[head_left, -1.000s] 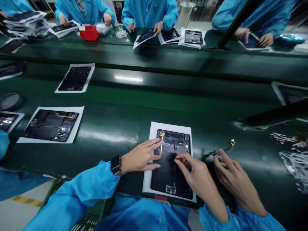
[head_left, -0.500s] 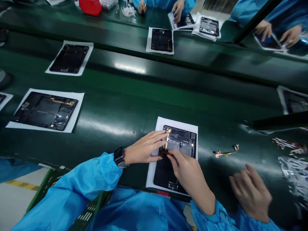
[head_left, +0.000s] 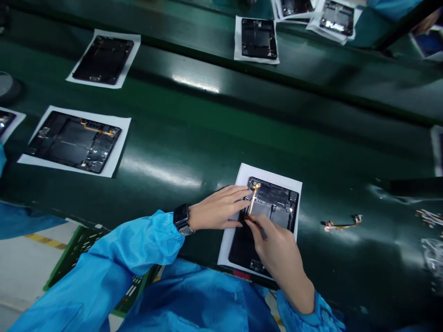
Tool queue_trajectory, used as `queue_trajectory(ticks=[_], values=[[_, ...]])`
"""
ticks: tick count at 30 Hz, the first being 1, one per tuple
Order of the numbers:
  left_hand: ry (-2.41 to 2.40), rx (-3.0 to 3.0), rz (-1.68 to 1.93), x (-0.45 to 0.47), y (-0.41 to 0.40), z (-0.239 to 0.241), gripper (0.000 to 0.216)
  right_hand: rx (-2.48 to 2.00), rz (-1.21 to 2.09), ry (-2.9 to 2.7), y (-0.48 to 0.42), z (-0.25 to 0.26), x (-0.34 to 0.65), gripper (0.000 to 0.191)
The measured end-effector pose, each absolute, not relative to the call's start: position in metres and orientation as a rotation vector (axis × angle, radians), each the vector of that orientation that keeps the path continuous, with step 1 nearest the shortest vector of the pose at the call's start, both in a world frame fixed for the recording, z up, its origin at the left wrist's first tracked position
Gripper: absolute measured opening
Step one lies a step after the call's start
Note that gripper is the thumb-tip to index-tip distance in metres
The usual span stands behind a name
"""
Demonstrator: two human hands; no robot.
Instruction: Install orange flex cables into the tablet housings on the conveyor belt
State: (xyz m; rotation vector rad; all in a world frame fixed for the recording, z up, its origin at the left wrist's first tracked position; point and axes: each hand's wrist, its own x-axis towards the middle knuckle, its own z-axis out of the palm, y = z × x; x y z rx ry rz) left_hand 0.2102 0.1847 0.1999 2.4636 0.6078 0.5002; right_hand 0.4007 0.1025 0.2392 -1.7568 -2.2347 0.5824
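Note:
An opened black tablet (head_left: 277,203) lies on a white sheet (head_left: 245,173) at the near edge of the green belt. An orange flex cable (head_left: 254,198) runs down its upper left part. My left hand (head_left: 218,210), with a watch on the wrist, lies with fingers stretched flat on the tablet's left edge, next to the cable. My right hand (head_left: 277,251) is over the tablet's lower half, thumb and forefinger pinched on the cable's lower end.
A loose flex cable (head_left: 341,225) lies on the belt (head_left: 194,133) to the right. More opened tablets on sheets lie at left (head_left: 74,140), far left (head_left: 103,60) and far centre (head_left: 259,38). White scraps (head_left: 431,249) sit at the right edge.
The view has tilted down and shifted. A second person's hand at the lower right has left the view. My right hand moved from the tablet's middle to the cable's lower end.

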Motion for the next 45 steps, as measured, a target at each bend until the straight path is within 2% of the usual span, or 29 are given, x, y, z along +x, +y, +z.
queue_trajectory(ticks=[7,13,20,26,33,45], values=[[0.613,2.495,0.469,0.211,0.184,0.199,0.06,-1.779,0.685,-1.974,0.094,0.238,0.401,0.01],[0.619,2.477,0.485,0.211,0.184,0.199,0.06,-1.772,0.608,-2.105,0.099,0.237,0.396,0.013],[0.611,2.468,0.494,0.211,0.185,0.195,0.051,-1.829,0.488,-2.398,0.112,0.245,0.382,0.016],[0.611,2.472,0.477,0.21,0.185,0.194,0.067,-1.816,0.436,-2.238,0.105,0.245,0.403,0.017],[0.627,2.448,0.466,0.211,0.185,0.195,0.065,-1.801,0.287,-2.351,0.105,0.236,0.399,0.023],[0.645,2.409,0.459,0.211,0.183,0.196,0.063,-1.783,0.362,-2.17,0.097,0.233,0.386,0.018]])
